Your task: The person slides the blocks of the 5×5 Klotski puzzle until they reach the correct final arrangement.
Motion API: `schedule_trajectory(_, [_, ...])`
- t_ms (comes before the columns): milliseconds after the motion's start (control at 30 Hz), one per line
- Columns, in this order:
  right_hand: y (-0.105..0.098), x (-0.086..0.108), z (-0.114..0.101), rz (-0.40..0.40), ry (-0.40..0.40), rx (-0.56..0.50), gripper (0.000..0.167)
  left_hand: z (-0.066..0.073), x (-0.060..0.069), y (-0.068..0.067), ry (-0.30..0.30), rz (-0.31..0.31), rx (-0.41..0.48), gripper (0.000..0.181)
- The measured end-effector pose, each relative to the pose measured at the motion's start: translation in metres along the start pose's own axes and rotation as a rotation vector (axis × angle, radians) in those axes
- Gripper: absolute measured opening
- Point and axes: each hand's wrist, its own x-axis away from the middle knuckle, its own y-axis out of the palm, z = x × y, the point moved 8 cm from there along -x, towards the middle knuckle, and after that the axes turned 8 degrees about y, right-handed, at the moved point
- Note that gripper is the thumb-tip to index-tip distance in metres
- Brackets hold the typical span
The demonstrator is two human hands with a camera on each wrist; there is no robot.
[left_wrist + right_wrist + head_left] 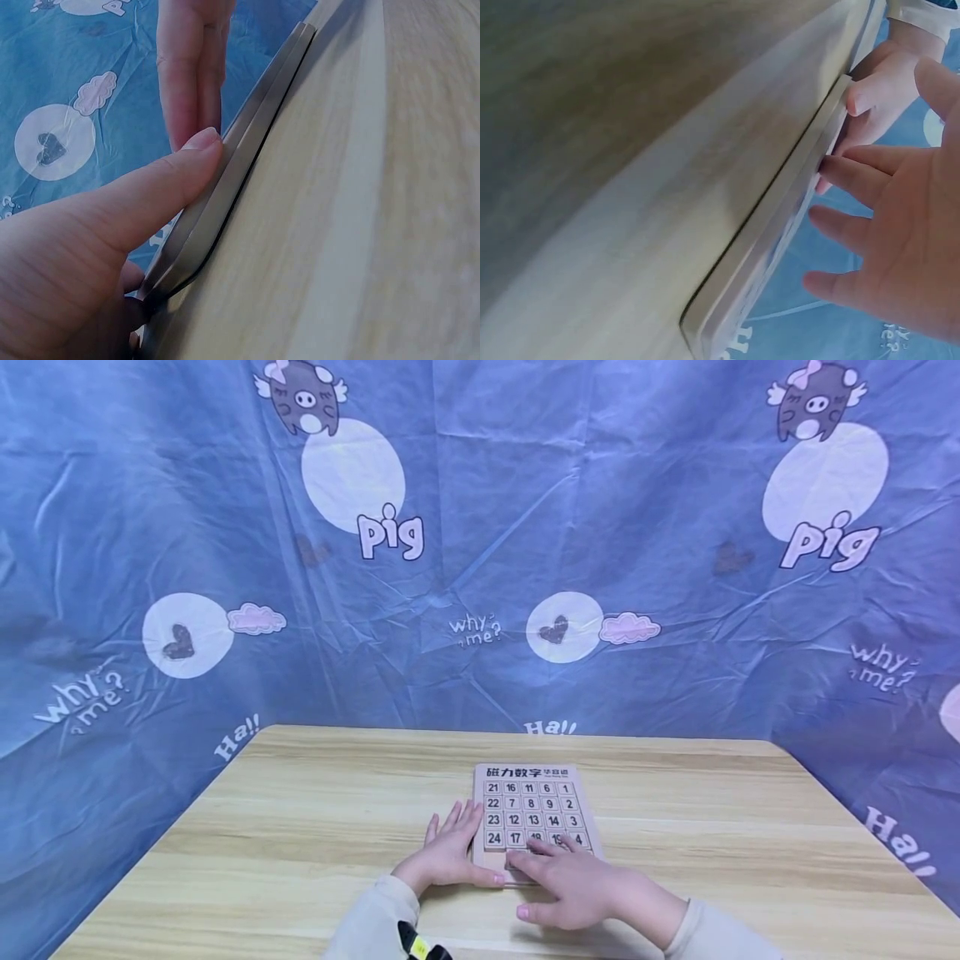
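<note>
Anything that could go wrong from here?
The right hand covers much of the number puzzle's lowest row, so a tile there might be misread or nudged. The left hand braces only its left and near edges; a rightward push could slide it across the table.

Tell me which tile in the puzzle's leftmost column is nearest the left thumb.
Tile 24: it is the lowest in that column, directly below tile 23, with bare board between it and the left thumb.
</note>
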Motion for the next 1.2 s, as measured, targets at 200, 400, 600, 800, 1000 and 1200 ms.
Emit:
schedule_trajectory(200, [-0.001, -0.009, 0.004, -0.009, 0.023, -0.048, 0.067, -0.001, 0.000, 0.000, 0.004, 0.006, 0.006, 0.110])
schedule_trajectory(400, [-0.006, -0.039, 0.022, 0.043, 0.120, -0.094, 0.070, 0.000, 0.001, -0.001, 0.016, 0.000, -0.009, 0.109])
schedule_trajectory(600, [-0.006, -0.076, 0.032, 0.060, 0.214, -0.058, 0.073, 0.001, 0.000, 0.000, 0.024, -0.010, -0.033, 0.107])
schedule_trajectory(800, [-0.001, -0.096, 0.039, 0.039, 0.291, -0.044, 0.075, 0.002, 0.000, 0.000, 0.014, -0.015, -0.027, 0.106])
schedule_trajectory(1000, [0.000, -0.098, 0.038, 0.031, 0.297, -0.047, 0.075, 0.002, 0.001, -0.001, 0.007, -0.012, -0.026, 0.106])
schedule_trajectory(1200, [-0.001, -0.089, 0.032, 0.013, 0.288, -0.059, 0.078, 0.001, 0.001, 0.000, 0.010, -0.018, -0.017, 0.107])
